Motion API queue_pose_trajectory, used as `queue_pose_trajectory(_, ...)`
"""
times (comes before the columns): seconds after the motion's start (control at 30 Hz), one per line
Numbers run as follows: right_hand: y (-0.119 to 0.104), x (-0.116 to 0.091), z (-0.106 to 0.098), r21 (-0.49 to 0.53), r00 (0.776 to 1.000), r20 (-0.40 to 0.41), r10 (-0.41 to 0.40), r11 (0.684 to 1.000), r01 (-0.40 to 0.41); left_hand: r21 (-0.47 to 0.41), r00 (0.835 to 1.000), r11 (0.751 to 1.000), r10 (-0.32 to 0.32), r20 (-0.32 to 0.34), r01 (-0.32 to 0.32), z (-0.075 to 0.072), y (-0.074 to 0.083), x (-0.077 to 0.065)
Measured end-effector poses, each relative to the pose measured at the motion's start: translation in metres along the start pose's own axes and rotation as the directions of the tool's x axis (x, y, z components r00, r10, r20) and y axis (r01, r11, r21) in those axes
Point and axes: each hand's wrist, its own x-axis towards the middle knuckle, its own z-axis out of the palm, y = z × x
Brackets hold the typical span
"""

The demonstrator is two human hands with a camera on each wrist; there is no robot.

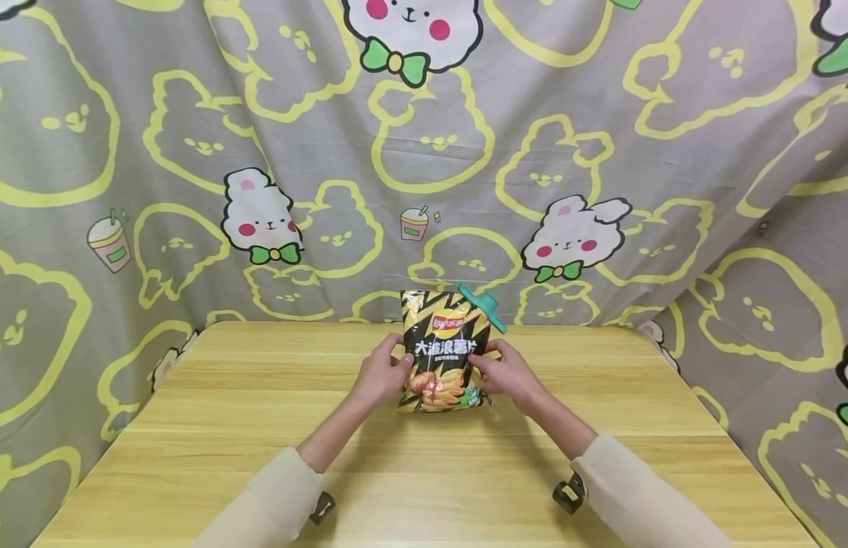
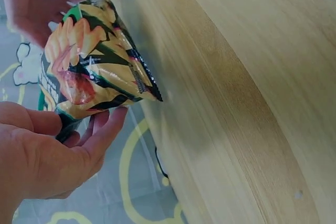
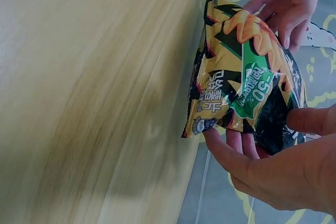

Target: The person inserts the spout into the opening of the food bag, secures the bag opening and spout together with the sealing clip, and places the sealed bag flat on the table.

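Observation:
A yellow and black bag of potato chips (image 1: 443,373) is held upright between both hands, above the far half of the table. A teal bag clip (image 1: 488,306) sits slantwise across its top right corner. My left hand (image 1: 384,371) grips the bag's left side, thumb on the front and fingers behind. On the opposite side my right hand (image 1: 509,373) grips it the same way. In the left wrist view the bag's lower end (image 2: 100,61) points toward the camera. The right wrist view shows the bag (image 3: 247,72) with a green patch on its front; the clip is hidden there.
The wooden table (image 1: 212,426) stretches under both arms. Behind it and along both sides hangs a grey curtain (image 1: 451,190) printed with yellow outlines and white rabbits. A black wrist mount (image 1: 569,493) shows under the right sleeve, another (image 1: 323,508) under the left.

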Motion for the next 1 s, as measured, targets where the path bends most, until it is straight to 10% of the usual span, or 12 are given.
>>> queue_pose_trajectory(1.0,0.007,-0.012,-0.004,-0.073,0.988,0.144,0.063,0.996,-0.053,-0.155,0.979,0.980,-0.100,0.175,0.128,0.001,-0.012,-0.011)
